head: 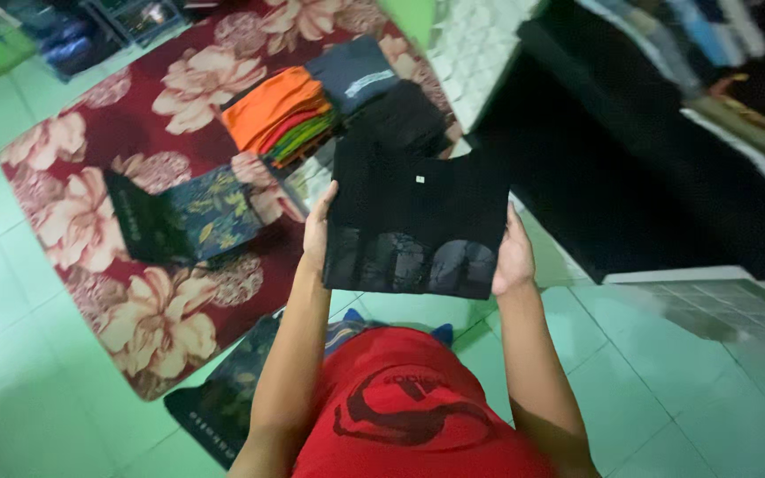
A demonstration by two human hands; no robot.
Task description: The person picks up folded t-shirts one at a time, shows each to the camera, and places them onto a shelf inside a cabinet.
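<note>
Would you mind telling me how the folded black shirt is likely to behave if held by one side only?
The black shirt is probably floppy: it is thin cloth, kept flat only because the left hand and right hand grip opposite edges. With one side released, it would likely droop and unfold. It seems light, since the fingers alone support it.

We note a pale green tiled floor [657, 372] under dim, greenish light. A dark red rug [135, 133] with large cream flowers lies from 9 to 12 o'clock. A white quilted block [475, 44] stands at 12 o'clock, beside a big black mass [630, 186] at 2 o'clock. Shelves of folded cloth [710, 35], blurred, sit at 1 o'clock.
</note>
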